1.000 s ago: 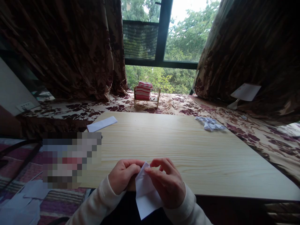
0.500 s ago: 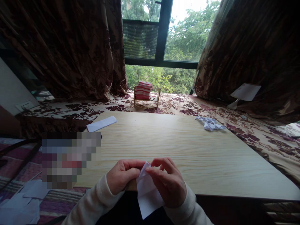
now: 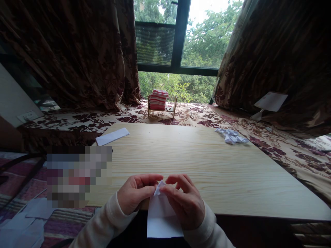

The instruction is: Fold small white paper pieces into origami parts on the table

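Note:
A white sheet of paper [image 3: 163, 218] hangs down past the near edge of the wooden table [image 3: 207, 165], its top folded into a small point. My left hand [image 3: 133, 193] pinches the folded tip from the left, thumb against the paper. On the other side my right hand [image 3: 186, 199] grips the same fold between thumb and fingers, and its palm covers part of the sheet's right edge. Both hands are closed on the paper, close together at the table's front edge.
A folded white paper strip [image 3: 112, 136] lies at the table's far left. Several folded paper pieces [image 3: 232, 136] are heaped at the far right. Beyond stand a small rack with folded striped cloths [image 3: 158, 100] and a lamp [image 3: 271, 101]. Loose paper sheets [image 3: 26, 220] lie lower left.
The paper's lower part has swung from a slanted, pointed shape to a flatter, wider one facing me. Both hands have barely shifted around the folded tip.

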A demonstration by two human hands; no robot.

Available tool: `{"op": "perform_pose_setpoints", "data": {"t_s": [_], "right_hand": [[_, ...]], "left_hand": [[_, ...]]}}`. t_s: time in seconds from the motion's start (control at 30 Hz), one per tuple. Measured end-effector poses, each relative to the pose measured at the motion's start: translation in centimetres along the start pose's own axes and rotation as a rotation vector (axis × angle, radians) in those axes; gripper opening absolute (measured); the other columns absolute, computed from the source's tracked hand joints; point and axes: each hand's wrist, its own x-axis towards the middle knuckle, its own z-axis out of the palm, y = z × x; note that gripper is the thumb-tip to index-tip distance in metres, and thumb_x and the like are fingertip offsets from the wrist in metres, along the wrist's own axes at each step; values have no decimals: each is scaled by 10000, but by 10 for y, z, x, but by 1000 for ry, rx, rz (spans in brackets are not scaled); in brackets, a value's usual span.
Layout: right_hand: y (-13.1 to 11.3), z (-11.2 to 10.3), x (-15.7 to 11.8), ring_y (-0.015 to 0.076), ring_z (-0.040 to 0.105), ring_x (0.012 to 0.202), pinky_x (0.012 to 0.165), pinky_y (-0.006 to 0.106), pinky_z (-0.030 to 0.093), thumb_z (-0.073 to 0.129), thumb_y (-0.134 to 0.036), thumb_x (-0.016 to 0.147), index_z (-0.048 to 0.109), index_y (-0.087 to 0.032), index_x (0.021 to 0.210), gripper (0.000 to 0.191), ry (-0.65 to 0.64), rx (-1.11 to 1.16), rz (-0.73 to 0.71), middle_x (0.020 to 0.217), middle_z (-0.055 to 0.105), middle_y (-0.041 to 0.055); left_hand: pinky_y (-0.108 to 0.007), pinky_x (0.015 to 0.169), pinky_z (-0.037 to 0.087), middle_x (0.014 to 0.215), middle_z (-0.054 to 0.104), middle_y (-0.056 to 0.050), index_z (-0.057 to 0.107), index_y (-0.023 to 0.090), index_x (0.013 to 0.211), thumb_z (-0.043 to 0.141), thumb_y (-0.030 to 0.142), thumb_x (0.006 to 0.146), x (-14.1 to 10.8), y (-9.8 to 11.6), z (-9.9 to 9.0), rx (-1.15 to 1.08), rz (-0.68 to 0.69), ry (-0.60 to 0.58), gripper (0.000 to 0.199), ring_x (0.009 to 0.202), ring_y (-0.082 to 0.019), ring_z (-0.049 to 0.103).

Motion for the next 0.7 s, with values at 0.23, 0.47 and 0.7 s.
{"op": "perform_pose_setpoints", "data": {"t_s": [0.23, 0.47, 0.7], "right_hand": [[0, 2, -2, 185, 488, 794, 565, 287, 433, 450, -68, 784, 624, -240, 1005, 329, 13, -37, -31, 913, 523, 87], [-1, 5, 1, 188, 526, 810, 684, 324, 470, 506, -119, 766, 587, -184, 992, 248, 84, -23, 103, 890, 567, 82], [4, 7, -2, 136, 516, 624, 515, 243, 418, 484, -155, 770, 581, -188, 874, 145, 66, 262, 375, 760, 564, 35]], "left_hand": [[-182, 497, 367, 685, 622, -4, 601, 157, 864, 708, 297, 598, -3, -3, 5, -8, 63, 57, 319, 545, -78, 523], [-189, 550, 381, 669, 581, 16, 560, 159, 881, 662, 248, 634, -5, -7, 8, 114, 210, 116, 281, 601, -86, 519], [-193, 584, 401, 678, 566, 13, 540, 163, 913, 610, 217, 665, -5, -10, 13, 167, 391, 213, 264, 632, -92, 519]]}}
